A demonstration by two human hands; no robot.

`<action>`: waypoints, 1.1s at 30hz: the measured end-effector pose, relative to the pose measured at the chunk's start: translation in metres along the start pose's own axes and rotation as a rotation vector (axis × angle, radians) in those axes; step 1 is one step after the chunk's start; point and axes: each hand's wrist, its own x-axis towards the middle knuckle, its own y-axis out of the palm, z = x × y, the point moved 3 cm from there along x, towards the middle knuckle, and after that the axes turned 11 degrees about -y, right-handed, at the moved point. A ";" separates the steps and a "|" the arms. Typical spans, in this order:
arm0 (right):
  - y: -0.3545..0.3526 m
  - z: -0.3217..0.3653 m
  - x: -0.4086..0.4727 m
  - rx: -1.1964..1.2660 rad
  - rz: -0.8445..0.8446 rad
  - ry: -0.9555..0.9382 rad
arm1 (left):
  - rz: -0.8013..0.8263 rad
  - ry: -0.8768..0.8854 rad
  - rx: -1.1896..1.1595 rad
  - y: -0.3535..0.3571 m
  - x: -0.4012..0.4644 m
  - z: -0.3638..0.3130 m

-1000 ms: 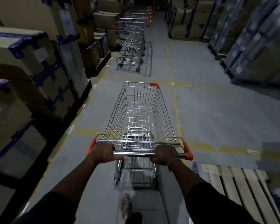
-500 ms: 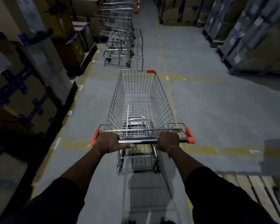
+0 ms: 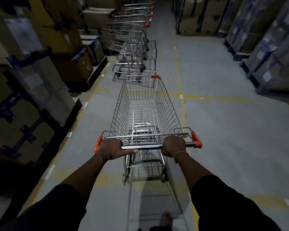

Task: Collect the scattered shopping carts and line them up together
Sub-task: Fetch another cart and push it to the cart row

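Shiny wire and dull concrete, basically.

The cart (image 3: 144, 110) is bright chromed metal wire with a smooth glossy handle bar (image 3: 150, 146) and orange plastic end caps (image 3: 196, 140); the nested carts (image 3: 132, 35) ahead look like the same polished steel. Floor (image 3: 223, 124) is matt grey concrete with worn yellow paint lines. Boxes (image 3: 28, 127) look like plain cardboard, some under glossy plastic wrap.

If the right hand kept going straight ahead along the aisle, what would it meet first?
The right hand grips the handle of the cart, so its basket lies directly ahead. Beyond that, probably the row of nested carts, slightly left; depth is unclear.
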 end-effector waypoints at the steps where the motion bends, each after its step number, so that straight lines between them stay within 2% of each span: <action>1: -0.004 -0.014 0.018 -0.005 0.001 -0.014 | 0.011 -0.015 0.009 -0.005 0.016 -0.010; 6: -0.027 -0.066 0.092 -0.020 0.023 -0.119 | 0.022 -0.044 0.001 -0.026 0.086 -0.047; 13: -0.053 -0.123 0.192 0.024 0.009 -0.151 | 0.011 -0.066 -0.013 -0.045 0.181 -0.081; 26: -0.109 -0.231 0.452 -0.193 -0.002 -0.238 | -0.026 -0.144 -0.069 -0.105 0.421 -0.139; 33: -0.146 -0.280 0.582 -0.221 0.050 -0.215 | 0.082 -0.177 -0.116 -0.139 0.546 -0.167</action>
